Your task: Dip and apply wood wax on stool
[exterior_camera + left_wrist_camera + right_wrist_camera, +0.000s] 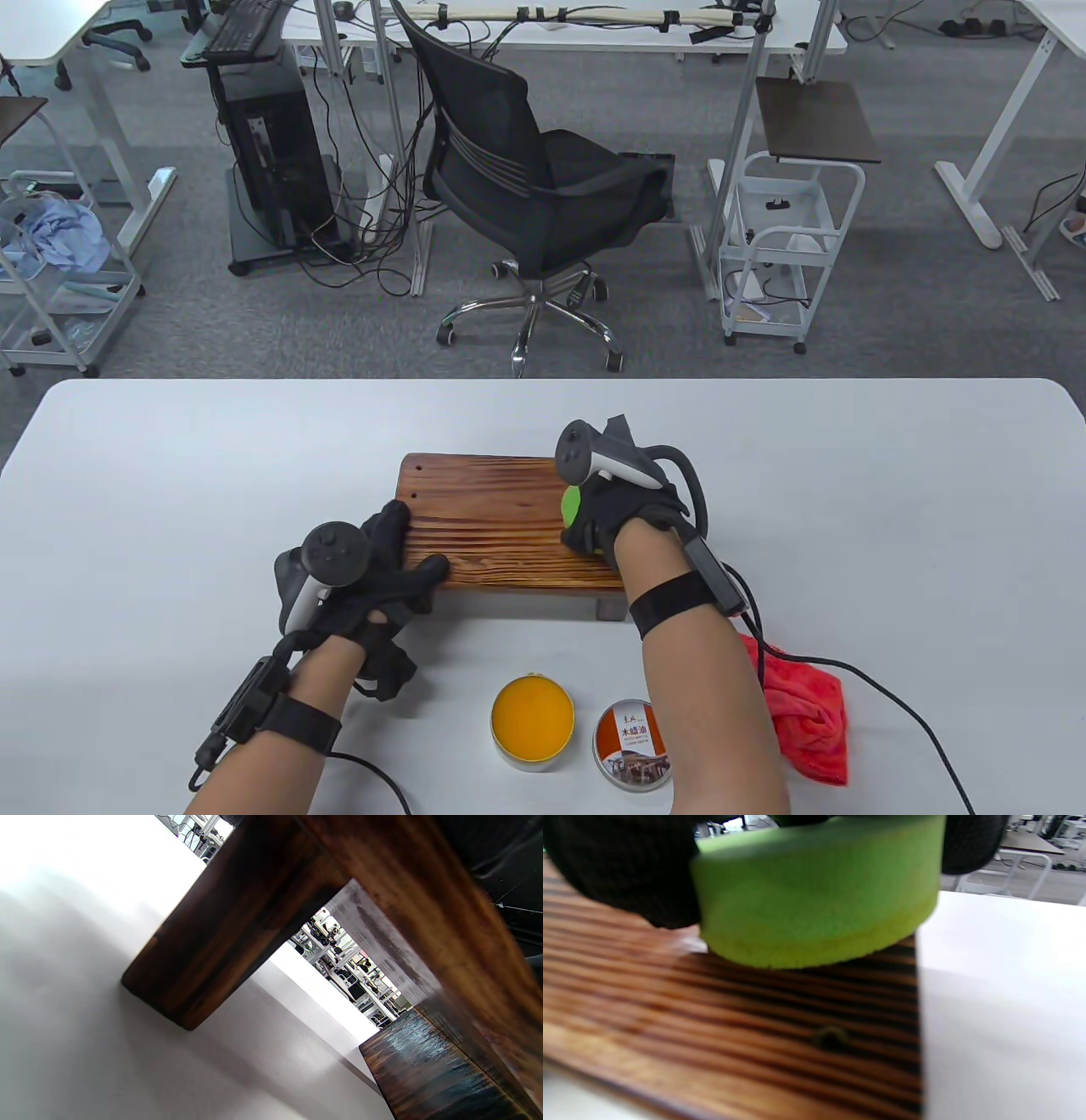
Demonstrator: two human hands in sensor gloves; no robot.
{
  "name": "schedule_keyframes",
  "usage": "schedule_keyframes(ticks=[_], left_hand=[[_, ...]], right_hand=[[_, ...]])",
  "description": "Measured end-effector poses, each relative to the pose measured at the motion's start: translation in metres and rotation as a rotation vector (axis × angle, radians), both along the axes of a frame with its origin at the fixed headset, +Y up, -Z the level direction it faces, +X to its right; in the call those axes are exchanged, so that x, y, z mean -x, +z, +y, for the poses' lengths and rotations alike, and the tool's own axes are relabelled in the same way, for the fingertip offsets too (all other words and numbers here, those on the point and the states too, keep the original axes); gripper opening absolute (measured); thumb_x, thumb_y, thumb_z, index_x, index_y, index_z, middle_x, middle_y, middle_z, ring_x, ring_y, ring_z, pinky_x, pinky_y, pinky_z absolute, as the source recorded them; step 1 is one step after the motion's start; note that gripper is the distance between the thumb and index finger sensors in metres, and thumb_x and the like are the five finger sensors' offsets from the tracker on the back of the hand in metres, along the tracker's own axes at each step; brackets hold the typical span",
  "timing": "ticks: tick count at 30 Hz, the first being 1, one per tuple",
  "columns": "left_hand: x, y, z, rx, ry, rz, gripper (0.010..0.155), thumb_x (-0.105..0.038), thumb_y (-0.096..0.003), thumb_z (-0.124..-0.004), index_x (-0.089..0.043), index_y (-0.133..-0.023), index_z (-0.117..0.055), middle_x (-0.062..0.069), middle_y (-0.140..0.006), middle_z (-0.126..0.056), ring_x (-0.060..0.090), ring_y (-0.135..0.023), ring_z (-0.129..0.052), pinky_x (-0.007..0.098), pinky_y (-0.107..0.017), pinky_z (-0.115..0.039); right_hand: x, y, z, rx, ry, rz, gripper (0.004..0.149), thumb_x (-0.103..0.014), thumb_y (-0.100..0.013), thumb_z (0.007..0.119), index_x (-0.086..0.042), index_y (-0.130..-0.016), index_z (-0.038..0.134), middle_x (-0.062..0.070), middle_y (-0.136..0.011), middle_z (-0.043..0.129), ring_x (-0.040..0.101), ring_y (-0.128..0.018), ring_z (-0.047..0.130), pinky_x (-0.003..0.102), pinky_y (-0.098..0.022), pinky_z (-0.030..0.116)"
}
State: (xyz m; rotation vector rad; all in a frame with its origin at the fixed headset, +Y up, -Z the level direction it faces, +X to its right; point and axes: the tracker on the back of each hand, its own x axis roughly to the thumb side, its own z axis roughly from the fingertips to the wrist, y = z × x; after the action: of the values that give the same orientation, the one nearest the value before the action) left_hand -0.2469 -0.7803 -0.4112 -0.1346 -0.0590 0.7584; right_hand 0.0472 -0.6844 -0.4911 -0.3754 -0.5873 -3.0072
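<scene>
Table view shows the waxing step under way: the right hand grips a green sponge and presses it to the top of the stool, at the right end of the board, a little right of the frame's centre. Its grip is closed around the sponge, fingers curled over it. In the right wrist view the sponge fills the top of the frame, its lower face meeting the striped grain close to the board's right edge.

The left hand steadies the stool at the left end, fingers spread flat on the top and thumb along the near edge; that grip is loose, holding nothing but bearing on the wood. The left wrist view looks under the seat at a leg standing on the worktop.

I would judge the sponge already loaded and the spreading begun. The next move likely calls for long strokes along the grain toward the left end, with the left hand kept firm so the stool does not slide, then a return to the wax tin.

That open tin of orange wax sits at lower centre of the frame, its lid just beside it to the right. A red cloth lies crumpled at lower right, partly behind the right forearm.

Beyond the white worktop, at upper centre, stands a black office chair on grey carpet, with a computer tower on a stand at upper left, a white trolley at upper right, and other desks around.
</scene>
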Motion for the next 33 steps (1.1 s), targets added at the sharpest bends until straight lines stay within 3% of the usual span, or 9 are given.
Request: schedule_keyframes(ticks=[3, 6, 10, 16, 23, 29, 33], left_hand=[[0.0, 0.0, 0.0, 0.0, -0.002, -0.002, 0.109, -0.075, -0.0427, -0.078, -0.026, -0.116, -0.014, 0.02, -0.123, -0.022, 0.057, -0.105, -0.02, 0.085, -0.065, -0.024], [0.0, 0.0, 0.0, 0.002, 0.001, -0.002, 0.109, -0.075, -0.0427, -0.078, -0.026, -0.116, -0.014, 0.02, -0.123, -0.022, 0.057, -0.105, -0.02, 0.085, -0.065, -0.024], [0.001, -0.001, 0.0, 0.001, -0.001, -0.002, 0.11, -0.075, -0.0425, -0.078, -0.026, -0.116, -0.014, 0.02, -0.123, -0.022, 0.057, -0.105, -0.02, 0.085, -0.065, -0.024], [0.001, -0.002, 0.001, 0.007, 0.004, -0.003, 0.11, -0.075, -0.0425, -0.079, -0.026, -0.116, -0.013, 0.02, -0.123, -0.022, 0.057, -0.105, -0.02, 0.085, -0.065, -0.024], [0.001, -0.002, 0.0, 0.008, 0.01, -0.003, 0.11, -0.074, -0.0424, -0.079, -0.026, -0.116, -0.014, 0.02, -0.123, -0.022, 0.058, -0.105, -0.021, 0.085, -0.065, -0.024], [0.001, -0.002, 0.0, 0.009, 0.009, -0.002, 0.109, -0.074, -0.0426, -0.079, -0.026, -0.116, -0.014, 0.02, -0.123, -0.023, 0.058, -0.105, -0.021, 0.085, -0.065, -0.024], [0.001, -0.002, 0.0, 0.01, 0.008, -0.002, 0.109, -0.074, -0.0423, -0.079, -0.026, -0.116, -0.014, 0.02, -0.123, -0.023, 0.058, -0.105, -0.021, 0.085, -0.065, -0.024]], right_hand=[[-0.001, 0.006, 0.004, 0.013, 0.033, 0.039, 0.103, -0.064, -0.039, 0.093, -0.015, -0.116, 0.045, 0.018, -0.117, 0.044, 0.051, -0.096, 0.062, 0.063, -0.062, 0.071], [-0.004, 0.0, 0.004, 0.028, 0.031, -0.006, 0.103, -0.063, -0.039, 0.093, -0.015, -0.116, 0.045, 0.019, -0.117, 0.044, 0.051, -0.096, 0.062, 0.063, -0.062, 0.071], [0.01, 0.001, -0.001, -0.017, -0.001, 0.008, 0.104, -0.064, -0.039, 0.092, -0.014, -0.116, 0.043, 0.019, -0.116, 0.044, 0.051, -0.095, 0.062, 0.063, -0.062, 0.071], [0.007, -0.002, 0.004, 0.041, 0.029, 0.01, 0.103, -0.064, -0.039, 0.093, -0.015, -0.116, 0.045, 0.018, -0.117, 0.044, 0.051, -0.096, 0.062, 0.063, -0.062, 0.071], [0.029, 0.0, 0.003, 0.043, 0.001, 0.07, 0.103, -0.064, -0.039, 0.092, -0.016, -0.116, 0.044, 0.018, -0.117, 0.042, 0.051, -0.096, 0.062, 0.063, -0.062, 0.071], [0.04, -0.008, -0.001, 0.021, -0.025, 0.022, 0.103, -0.064, -0.039, 0.092, -0.015, -0.116, 0.043, 0.019, -0.117, 0.042, 0.052, -0.095, 0.061, 0.064, -0.062, 0.07], [0.051, 0.001, 0.001, 0.04, -0.017, 0.097, 0.103, -0.064, -0.04, 0.092, -0.016, -0.117, 0.043, 0.018, -0.117, 0.042, 0.051, -0.096, 0.061, 0.063, -0.063, 0.07]])
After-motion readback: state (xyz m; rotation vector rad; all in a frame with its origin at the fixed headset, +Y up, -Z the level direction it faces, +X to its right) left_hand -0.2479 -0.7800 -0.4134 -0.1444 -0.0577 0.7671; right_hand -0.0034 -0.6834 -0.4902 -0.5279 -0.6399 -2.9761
